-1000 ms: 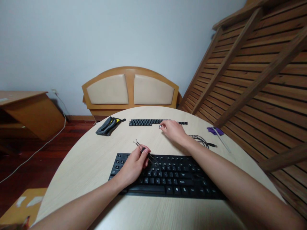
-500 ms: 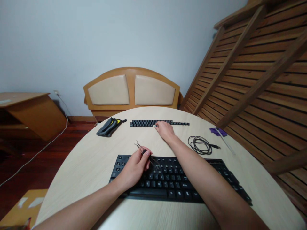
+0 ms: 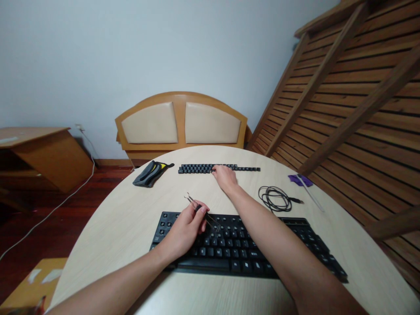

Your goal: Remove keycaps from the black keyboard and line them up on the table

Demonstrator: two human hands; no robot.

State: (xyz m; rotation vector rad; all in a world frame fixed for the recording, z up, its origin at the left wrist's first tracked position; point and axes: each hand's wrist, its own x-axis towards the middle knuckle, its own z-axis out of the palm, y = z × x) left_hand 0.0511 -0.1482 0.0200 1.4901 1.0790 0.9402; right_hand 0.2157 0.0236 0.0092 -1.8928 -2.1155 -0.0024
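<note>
My left hand [image 3: 189, 221] is closed around a wire keycap puller [image 3: 190, 199], whose thin wire ends stick out on both sides of the fist. It hovers over the black keyboard [image 3: 226, 264], where the upper key rows have several bare switches without caps. Farther back, my right hand [image 3: 225, 176] reaches to the front edge of the lined-up black keycaps [image 3: 195, 168]. Its fingertips are pinched on a small keycap there, mostly hidden by the fingers.
A coiled black cable [image 3: 275, 199] lies right of my right forearm. Beyond it are a purple cloth [image 3: 303, 180] and a thin pale stick [image 3: 311, 194]. At the left back sits a grey-and-yellow pouch [image 3: 151, 175]. Wooden slats [image 3: 354, 113] lean beside the round table [image 3: 111, 227].
My right hand has brought the pinched keycap down against the front of the keycap rows. My left hand stays over the keyboard with the puller. The view has shifted slightly.
</note>
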